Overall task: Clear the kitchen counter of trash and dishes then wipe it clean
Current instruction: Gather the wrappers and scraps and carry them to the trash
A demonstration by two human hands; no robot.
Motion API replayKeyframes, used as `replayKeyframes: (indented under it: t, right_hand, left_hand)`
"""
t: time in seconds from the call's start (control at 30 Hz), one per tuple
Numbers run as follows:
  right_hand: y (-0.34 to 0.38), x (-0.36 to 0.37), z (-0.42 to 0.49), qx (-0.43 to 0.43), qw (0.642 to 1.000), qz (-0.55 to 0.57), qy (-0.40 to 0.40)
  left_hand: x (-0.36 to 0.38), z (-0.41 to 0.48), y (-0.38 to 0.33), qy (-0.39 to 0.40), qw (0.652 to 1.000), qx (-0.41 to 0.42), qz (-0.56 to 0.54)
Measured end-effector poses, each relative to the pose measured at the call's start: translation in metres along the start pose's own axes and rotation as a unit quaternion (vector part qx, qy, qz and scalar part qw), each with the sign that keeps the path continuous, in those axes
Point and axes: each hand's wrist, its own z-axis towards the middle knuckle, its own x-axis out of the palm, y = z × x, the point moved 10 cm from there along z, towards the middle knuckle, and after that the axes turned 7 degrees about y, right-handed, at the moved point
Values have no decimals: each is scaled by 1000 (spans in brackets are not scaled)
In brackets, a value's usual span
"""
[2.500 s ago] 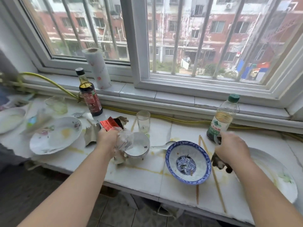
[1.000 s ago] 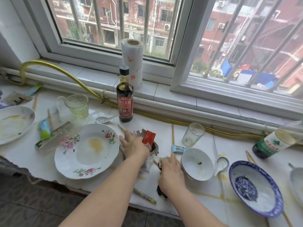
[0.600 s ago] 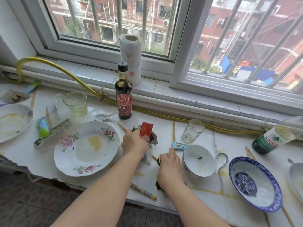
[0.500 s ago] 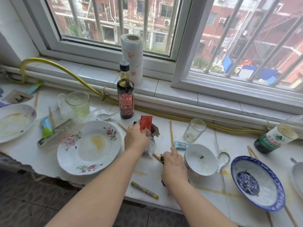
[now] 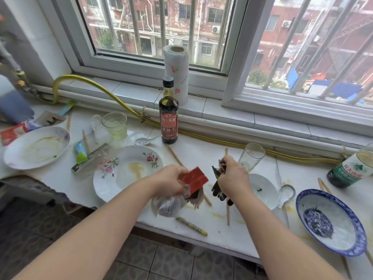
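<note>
The left grip (image 5: 171, 178) is closed round a bundle of trash: a red wrapper (image 5: 194, 177) pinched on top, with a crumpled clear plastic bag (image 5: 169, 205) hanging below it, just over the near part of the table (image 5: 201, 154). The right grip (image 5: 232, 176) is curled round a bunch of dark wrappers (image 5: 217, 188) and held close beside the left. That looks like the litter being gathered together, perhaps to pass it into the bag, so it can leave in one trip and neither fistful has to be set down again

Both hands are lifted clear of the dishes, so nothing is dragged through the yellow smears on the table. The floral plate (image 5: 125, 172) lies just left of the hands and the white bowl (image 5: 262, 190) just right, with the blue-rimmed bowl (image 5: 331, 221) further right. A striped wrapper (image 5: 191, 226) and a chopstick (image 5: 227, 213) lie near the front edge — trash and dishes not yet cleared

The paper towel roll (image 5: 176, 71) stands upright on the sill behind the soy sauce bottle (image 5: 168, 118), handy for the wiping, which I judge comes much later
</note>
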Motion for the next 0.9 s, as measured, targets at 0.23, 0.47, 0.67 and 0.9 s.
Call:
replayKeyframes:
  t: [0.23, 0.47, 0.67, 0.9]
  right_hand:
    - [-3, 18, 0, 10, 999, 1, 31]
    - [-19, 27, 1, 38, 998, 10, 53]
    - [-36, 34, 13, 80, 993, 58, 64]
    - [-33, 15, 54, 128, 988, 59, 61]
  left_hand:
    - [70, 16, 8, 101, 955, -6, 279]
    - [77, 27, -1, 35, 918, 19, 394]
    - [32, 29, 2, -88, 931, -14, 354]
    - [33, 39, 16, -76, 931, -46, 355]
